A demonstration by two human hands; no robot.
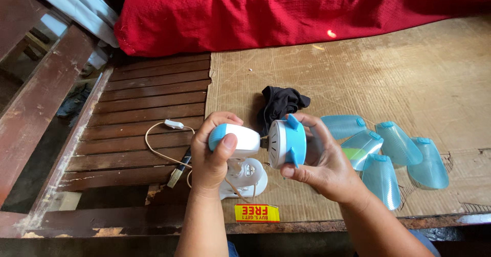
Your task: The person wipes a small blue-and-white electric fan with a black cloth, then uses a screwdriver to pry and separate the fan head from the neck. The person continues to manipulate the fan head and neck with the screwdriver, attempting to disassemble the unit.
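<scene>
Cardboard sheet: five blue blades; left hand grips motor body, right hand clamps hub.

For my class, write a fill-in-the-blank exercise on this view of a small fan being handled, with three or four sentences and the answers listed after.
1. The left hand grips the white and blue motor housing of a small ____.
2. The right hand holds the round hub, which has ____ tabs.
3. Loose translucent blue fan blades lie to the ____ of the hands.
4. The black cloth lies on a sheet of ____.

Missing words: fan; blue; right; cardboard
</scene>
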